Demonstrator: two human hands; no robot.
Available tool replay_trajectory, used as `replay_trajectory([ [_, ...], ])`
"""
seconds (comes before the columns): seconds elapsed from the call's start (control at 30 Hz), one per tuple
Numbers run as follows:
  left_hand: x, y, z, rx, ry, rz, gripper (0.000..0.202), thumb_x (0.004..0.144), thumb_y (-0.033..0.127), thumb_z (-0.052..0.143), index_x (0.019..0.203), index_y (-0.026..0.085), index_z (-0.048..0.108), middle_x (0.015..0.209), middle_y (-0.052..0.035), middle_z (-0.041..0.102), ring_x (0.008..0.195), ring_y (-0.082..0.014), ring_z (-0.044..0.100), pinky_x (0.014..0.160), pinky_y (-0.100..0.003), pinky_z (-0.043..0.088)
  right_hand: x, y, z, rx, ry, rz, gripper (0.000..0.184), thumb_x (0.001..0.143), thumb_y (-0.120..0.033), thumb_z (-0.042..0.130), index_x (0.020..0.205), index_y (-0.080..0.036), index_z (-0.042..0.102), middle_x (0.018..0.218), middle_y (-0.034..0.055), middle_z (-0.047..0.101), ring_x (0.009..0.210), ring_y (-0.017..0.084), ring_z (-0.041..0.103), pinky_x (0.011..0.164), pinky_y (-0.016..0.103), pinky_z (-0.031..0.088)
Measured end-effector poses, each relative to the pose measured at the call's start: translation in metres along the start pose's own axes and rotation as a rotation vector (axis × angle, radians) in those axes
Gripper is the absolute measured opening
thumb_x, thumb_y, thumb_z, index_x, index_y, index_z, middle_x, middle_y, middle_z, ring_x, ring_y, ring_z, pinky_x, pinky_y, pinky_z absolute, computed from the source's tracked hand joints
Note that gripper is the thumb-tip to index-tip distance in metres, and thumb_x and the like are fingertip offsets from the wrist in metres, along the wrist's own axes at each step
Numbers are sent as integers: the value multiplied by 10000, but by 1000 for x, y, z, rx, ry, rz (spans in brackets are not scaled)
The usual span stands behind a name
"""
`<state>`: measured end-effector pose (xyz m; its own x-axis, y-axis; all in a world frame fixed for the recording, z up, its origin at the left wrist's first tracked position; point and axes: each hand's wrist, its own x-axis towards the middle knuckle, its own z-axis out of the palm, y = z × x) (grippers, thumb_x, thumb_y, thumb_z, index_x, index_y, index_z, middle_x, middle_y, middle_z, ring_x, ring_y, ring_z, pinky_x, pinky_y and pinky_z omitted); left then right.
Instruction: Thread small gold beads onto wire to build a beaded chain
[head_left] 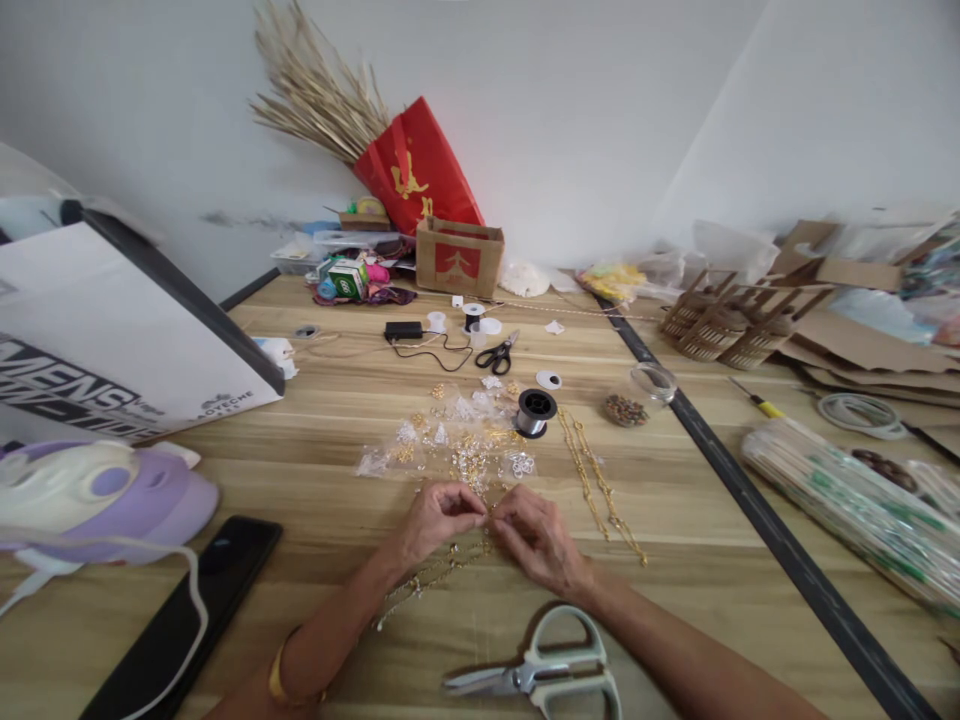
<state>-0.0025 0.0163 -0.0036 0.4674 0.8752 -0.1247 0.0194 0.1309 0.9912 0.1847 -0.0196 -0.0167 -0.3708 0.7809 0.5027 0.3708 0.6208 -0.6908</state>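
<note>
My left hand [439, 518] and my right hand [536, 538] meet over the wooden table, fingertips pinched together on a thin gold chain [427, 578] that trails back under my left wrist. Just beyond the fingers lies a scatter of small gold findings and clear little bags [457, 445]. Two more gold chains [600, 485] stretch along the table to the right of my right hand. White-handled scissors [544, 672] rest close to me, under my right forearm.
A spool of thread [535, 411], small black scissors [497, 354] and a jar of beads [637, 398] sit farther back. A black phone [187, 615], a purple device [105, 495] and a white bag [112, 330] crowd the left. Cardboard and wrapped sticks [847, 505] fill the right.
</note>
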Motion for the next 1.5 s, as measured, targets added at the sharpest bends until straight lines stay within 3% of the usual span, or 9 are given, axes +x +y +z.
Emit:
replay_trajectory([
  [1.07, -1, -1, 0, 0, -30, 3, 204, 610, 296, 782, 664, 129, 679, 648, -23, 657, 624, -128, 566, 619, -238, 429, 0, 1, 0, -22, 4, -16, 140, 936, -233, 474, 848, -185, 572, 724, 33, 587, 661, 150, 533, 594, 265, 420],
  [1.5, -2, 0, 1, -20, -30, -17, 147, 611, 234, 774, 673, 126, 694, 664, -24, 666, 642, -131, 578, 636, -237, 431, 0, -1, 0, -4, -8, -6, 136, 933, -231, 476, 851, -189, 575, 728, 33, 582, 675, 152, 529, 610, 268, 420],
])
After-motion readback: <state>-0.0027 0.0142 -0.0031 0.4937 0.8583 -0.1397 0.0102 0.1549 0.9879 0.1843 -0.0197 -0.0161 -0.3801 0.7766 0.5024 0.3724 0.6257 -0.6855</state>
